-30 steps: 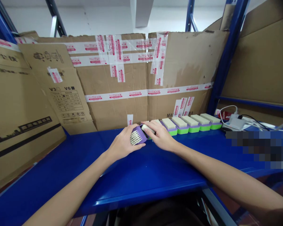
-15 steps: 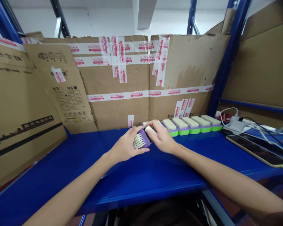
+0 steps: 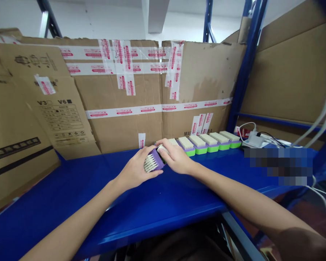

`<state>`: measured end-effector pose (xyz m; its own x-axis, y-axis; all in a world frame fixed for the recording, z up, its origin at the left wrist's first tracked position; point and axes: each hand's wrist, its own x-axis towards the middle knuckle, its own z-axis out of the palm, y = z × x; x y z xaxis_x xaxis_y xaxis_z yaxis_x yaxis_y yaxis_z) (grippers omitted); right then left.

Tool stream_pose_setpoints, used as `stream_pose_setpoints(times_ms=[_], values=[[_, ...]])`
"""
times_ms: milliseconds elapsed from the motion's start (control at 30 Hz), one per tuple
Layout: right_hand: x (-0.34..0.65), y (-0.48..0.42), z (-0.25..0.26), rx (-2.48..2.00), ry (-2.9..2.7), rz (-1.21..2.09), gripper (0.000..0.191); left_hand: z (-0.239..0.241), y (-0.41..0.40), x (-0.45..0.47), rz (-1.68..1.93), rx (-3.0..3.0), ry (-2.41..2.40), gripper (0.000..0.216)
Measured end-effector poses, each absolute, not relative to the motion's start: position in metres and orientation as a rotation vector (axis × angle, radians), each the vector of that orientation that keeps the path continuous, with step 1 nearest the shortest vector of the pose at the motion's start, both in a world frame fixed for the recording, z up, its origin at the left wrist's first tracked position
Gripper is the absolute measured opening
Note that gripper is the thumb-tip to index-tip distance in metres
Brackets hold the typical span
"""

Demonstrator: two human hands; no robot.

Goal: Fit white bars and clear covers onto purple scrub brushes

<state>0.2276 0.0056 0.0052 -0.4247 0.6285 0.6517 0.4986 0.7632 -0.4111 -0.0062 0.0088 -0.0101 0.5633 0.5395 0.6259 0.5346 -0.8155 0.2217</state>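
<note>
My left hand [image 3: 134,170] is closed around a purple-backed scrub brush [image 3: 152,162] with pale bristles, tipped on its side on the blue shelf [image 3: 152,206]. My right hand [image 3: 176,159] lies curled over the neighbouring brush at the left end of a row of brushes [image 3: 206,140], fingers wrapped on it. The row runs rightward along the cardboard wall, bristles up, with green and purple backs.
Taped cardboard boxes [image 3: 141,94] wall in the shelf at the back and left. A blue upright post [image 3: 241,72] stands at the right. A white charger with cables [image 3: 254,139] lies beyond the row, next to a blurred patch.
The camera view has swung to the right, so everything sits further left in frame. Both hands stay on the brushes in much the same grip.
</note>
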Motion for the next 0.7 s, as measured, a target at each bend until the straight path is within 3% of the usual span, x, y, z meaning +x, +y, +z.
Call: stream_pose_setpoints(times_ms=[700], values=[[0.227,0.003,0.013,-0.916,-2.118,0.222,0.027,-0.012,0.002,0.005,1.179,2.749,1.04,0.076]])
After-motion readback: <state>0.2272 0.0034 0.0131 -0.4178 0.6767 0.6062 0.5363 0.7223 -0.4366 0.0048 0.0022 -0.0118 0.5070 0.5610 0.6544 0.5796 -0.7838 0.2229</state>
